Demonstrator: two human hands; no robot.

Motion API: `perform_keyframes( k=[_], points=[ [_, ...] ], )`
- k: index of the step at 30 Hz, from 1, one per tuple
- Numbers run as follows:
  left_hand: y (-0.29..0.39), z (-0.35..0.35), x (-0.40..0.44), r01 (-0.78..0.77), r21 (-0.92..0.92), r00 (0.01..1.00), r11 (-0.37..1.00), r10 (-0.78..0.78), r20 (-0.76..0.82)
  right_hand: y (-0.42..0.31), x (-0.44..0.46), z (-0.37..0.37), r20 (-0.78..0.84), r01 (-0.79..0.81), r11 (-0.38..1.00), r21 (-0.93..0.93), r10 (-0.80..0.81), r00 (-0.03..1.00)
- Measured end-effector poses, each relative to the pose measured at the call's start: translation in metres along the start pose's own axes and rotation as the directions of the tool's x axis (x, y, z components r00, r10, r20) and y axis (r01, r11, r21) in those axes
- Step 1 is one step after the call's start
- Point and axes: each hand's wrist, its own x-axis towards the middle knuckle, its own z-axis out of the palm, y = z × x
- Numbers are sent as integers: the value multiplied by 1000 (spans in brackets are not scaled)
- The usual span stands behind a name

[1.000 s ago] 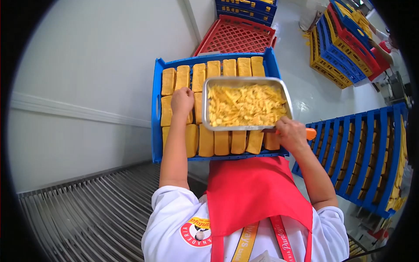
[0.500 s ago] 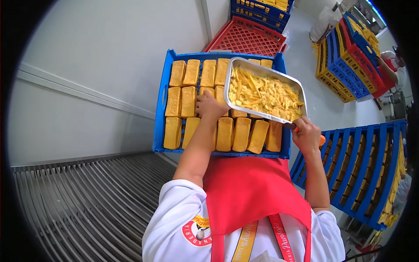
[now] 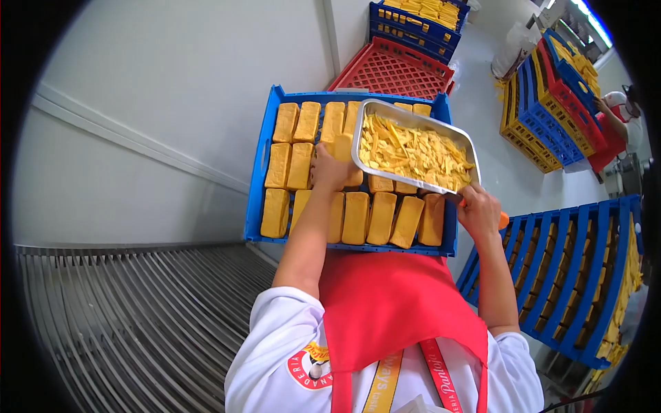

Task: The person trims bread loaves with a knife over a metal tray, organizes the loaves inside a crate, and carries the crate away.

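A blue crate (image 3: 257, 175) holds rows of golden rectangular bread loaves (image 3: 356, 219). My left hand (image 3: 329, 168) is closed around a loaf (image 3: 342, 146) in the middle row, its fingers along the loaf's left side. Resting over the crate's right part is a metal pan (image 3: 410, 115) with yellow crust trimmings (image 3: 416, 151) in it; it covers some loaves. At the pan's lower right corner, my right hand (image 3: 480, 208) is closed on a knife with an orange handle (image 3: 504, 219). Most of the blade is hidden by the pan and the hand.
Beyond the crate stand a red crate (image 3: 396, 72) and stacked dark blue crates (image 3: 413, 31). To the right is a blue crate of loaves (image 3: 551, 275). A coloured crate stack (image 3: 547, 110) stands near another person (image 3: 616, 124). Metal slats (image 3: 138, 316) lie at lower left.
My left hand has closed around the middle-row loaf, which now shows raised and tilted. My right hand keeps hold of the knife by the pan. The whole view has shifted slightly.
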Motion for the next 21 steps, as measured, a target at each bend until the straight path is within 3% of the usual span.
perform_keyframes(
  k=[1, 2, 3, 4, 6, 7, 10, 11, 12, 13, 14, 15, 17, 18, 19, 21],
  points=[
    [-6, -7, 1, -3, 4, 1000, 1000, 3, 0, 0, 6, 1, -2, -5, 1000, 2, 5, 1000],
    [-13, -15, 2, -33, -528, 995, 849, 75, 59, -1, 13, 2, -6, 6, 1000, -1, -6, 1000],
    [-18, -25, 3, -11, -899, 984, 438, 166, 69, -1, 19, 3, -11, 18, 1000, -3, -18, 1000],
    [-26, -38, 2, -19, -898, 984, 440, 167, 61, -2, 23, 6, 6, 31, 999, -17, -31, 1000],
    [-45, -67, -8, 142, -989, 938, -36, 325, 123, -7, 24, 12, 46, 51, 998, -22, -50, 998],
    [-50, -79, -15, 238, -934, 906, -267, 408, 115, -12, 23, 16, 94, 67, 997, -35, -63, 994],
    [-52, -105, -41, 316, -862, 883, -396, 455, 115, -30, 11, 34, 158, 117, 993, -6, -115, 981],
    [-50, -110, -47, 306, -863, 888, -401, 447, 107, -34, 3, 42, 201, 125, 992, -7, -121, 972],
    [-45, -113, -53, 366, -846, 849, -387, 511, 133, -38, -6, 50, 199, 135, 991, -5, -131, 971],
    [-38, -115, -58, 426, -827, 803, -367, 575, 158, -43, -15, 57, 298, 137, 990, -35, -120, 947],
    [-29, -113, -63, 446, -819, 814, -362, 544, 203, -46, -21, 61, 392, 139, 988, -69, -101, 915],
    [-22, -107, -65, 446, -817, 812, -366, 550, 197, -47, -23, 60, 386, 142, 987, -77, -101, 917],
    [-9, -92, -69, 631, -718, 725, -294, 553, 410, -45, -28, 56, 464, 75, 992, 104, -115, 878],
    [-2, -80, -68, 627, -745, 747, -226, 445, 494, -48, -20, 41, 554, 50, 996, 77, -84, 828],
    [1, -69, -68, 637, -739, 738, -218, 452, 502, -51, -12, 31, 554, 38, 997, 69, -70, 829],
    [8, -49, -72, 683, -729, 668, -48, 447, 595, -55, 2, 17, 501, -140, 943, 303, -33, 865]
  ],
)
